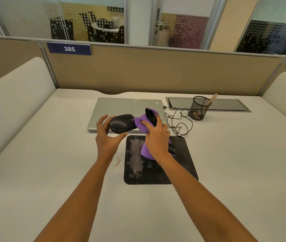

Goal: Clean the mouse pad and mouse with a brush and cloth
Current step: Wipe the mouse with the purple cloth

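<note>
The person holds the black mouse (122, 123) up in the air, just above the near edge of the closed laptop (126, 109). The left hand (106, 137) cups it from the 9 o'clock side, fingers curled around its back end and thumb under it. The right hand (156, 137) is bunched tight on a purple cloth (141, 124) and presses it on the mouse's front end, at the 3 o'clock side. Part of the cloth hangs down under the wrist.

The mouse looks small, light and hard. Its top is smooth and could slip, so holding it by its sides is best. The cloth is soft and floppy and bends around the mouse.

The mouse pad (182, 154) lies flat on the desk (51, 172) below the hands, at 6 o'clock from the mouse. It has a pale dusty smear on its left part, so it looks like it needs more cleaning. It seems thin and bendy.

A mesh cup (199, 109) stands far off at 2 o'clock with a wooden handle (213, 99) sticking out, maybe the brush.
</note>
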A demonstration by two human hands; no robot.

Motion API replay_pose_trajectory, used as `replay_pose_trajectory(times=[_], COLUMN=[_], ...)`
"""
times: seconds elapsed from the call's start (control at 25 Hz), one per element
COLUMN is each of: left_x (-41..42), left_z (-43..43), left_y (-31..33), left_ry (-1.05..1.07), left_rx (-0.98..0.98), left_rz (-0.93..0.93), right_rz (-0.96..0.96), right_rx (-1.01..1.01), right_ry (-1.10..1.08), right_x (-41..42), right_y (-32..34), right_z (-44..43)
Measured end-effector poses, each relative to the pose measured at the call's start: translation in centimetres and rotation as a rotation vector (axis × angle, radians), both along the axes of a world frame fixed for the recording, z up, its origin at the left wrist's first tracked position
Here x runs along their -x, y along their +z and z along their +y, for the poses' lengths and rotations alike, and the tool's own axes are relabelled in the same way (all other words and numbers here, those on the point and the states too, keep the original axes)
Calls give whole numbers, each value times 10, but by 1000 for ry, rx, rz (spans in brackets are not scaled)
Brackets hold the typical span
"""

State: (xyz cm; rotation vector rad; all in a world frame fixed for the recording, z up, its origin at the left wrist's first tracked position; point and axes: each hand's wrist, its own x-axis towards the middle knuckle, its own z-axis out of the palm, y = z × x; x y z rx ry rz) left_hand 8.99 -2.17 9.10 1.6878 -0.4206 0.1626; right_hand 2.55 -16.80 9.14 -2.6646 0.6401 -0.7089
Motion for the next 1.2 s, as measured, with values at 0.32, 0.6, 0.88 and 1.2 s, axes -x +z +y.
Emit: replay_pose_trajectory(times=[0.32,0.6,0.88,1.2], left_x=[3,9,2,-3], left_z=[-1,-1,7,25], left_y=[-1,-3,-10,-36], left_ry=[-13,-37,118,129], left_rx=[59,15,103,-13], left_rz=[44,-7,157,215], right_rz=[-282,17,-310,-438], right_rx=[263,91,-1275,-1552], right_ry=[253,157,-77,-34], right_x=[-2,-28,-18,16], right_y=[7,31,41,24], right_z=[45,15,-35,-52])
